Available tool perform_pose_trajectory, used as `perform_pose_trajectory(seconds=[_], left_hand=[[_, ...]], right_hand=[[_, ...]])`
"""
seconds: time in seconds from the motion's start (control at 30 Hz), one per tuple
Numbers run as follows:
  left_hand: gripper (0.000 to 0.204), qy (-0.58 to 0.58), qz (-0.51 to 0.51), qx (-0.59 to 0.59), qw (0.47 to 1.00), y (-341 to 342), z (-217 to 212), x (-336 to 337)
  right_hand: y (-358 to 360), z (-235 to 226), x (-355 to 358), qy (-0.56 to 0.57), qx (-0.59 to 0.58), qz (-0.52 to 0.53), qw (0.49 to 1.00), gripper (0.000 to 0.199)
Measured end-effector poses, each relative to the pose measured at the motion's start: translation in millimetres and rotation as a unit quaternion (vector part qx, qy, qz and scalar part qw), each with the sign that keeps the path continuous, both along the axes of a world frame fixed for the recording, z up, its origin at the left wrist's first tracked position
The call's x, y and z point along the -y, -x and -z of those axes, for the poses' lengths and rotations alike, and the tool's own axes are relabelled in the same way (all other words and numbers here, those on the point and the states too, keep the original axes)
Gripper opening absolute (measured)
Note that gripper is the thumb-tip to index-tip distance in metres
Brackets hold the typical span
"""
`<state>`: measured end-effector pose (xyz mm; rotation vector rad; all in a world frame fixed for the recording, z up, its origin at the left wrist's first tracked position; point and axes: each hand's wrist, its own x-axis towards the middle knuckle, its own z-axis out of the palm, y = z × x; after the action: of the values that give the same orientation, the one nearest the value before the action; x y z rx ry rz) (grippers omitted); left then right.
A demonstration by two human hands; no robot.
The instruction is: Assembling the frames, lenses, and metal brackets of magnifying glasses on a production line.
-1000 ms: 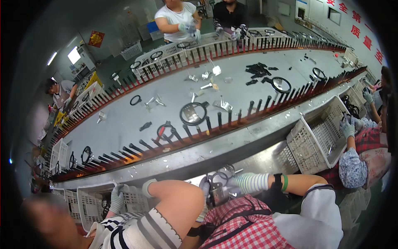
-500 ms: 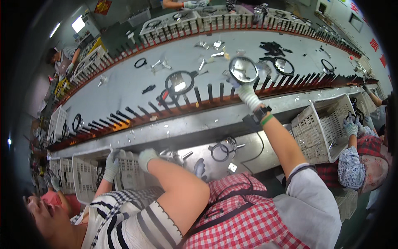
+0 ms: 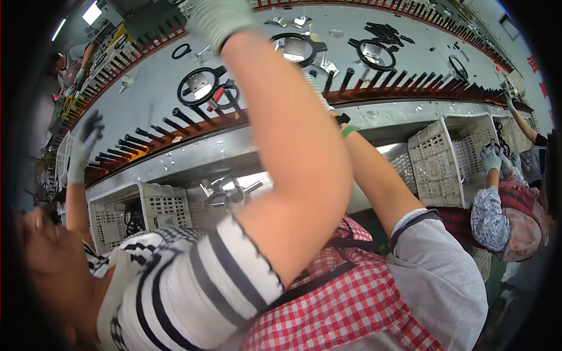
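My right hand (image 3: 318, 93), in a white ribbed glove, reaches over the row of dark upright pegs (image 3: 345, 82) at the bench's near edge. A co-worker's bare arm (image 3: 298, 146) crosses in front and hides most of it; its fingers do not show well enough to read. Just beyond it lies a black ring with a silver plate inside (image 3: 297, 49), partly covered by that arm. A shiny silver bracket (image 3: 329, 64) is close to the hand. No part of my left hand shows; the co-worker's arm and body block the lower middle.
The co-worker's gloved hand (image 3: 222, 20) blurs across the top; the other gloved hand (image 3: 85, 140) is raised at left. Other black rings (image 3: 201, 86) (image 3: 376, 55) and a pile of black parts (image 3: 386, 33) lie on the bench. White crates (image 3: 433, 164) (image 3: 167, 205) stand along the near side.
The co-worker's arm has swung up and forward across my view. My right hand has shifted left and is largely covered. The glassy ring at my right hand now appears beyond it over the bench.
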<state>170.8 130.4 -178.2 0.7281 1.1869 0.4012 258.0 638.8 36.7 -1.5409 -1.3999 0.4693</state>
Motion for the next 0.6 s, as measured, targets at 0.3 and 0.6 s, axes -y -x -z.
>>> perform_pose_trajectory(seconds=[0.3, 0.6], left_hand=[[0.066, -0.034, -0.027, 0.048, 0.998, 50.1, -18.2, 39.9], [0.059, 0.083, -0.064, 0.042, 0.994, 54.5, -23.6, 30.5]], right_hand=[[41.7, -102.1, 174.5, -0.007, 0.281, -0.138, 0.95, 0.033], [71.1, -34.4, 254.7, -0.013, 0.369, -0.312, 0.875, 0.031]])
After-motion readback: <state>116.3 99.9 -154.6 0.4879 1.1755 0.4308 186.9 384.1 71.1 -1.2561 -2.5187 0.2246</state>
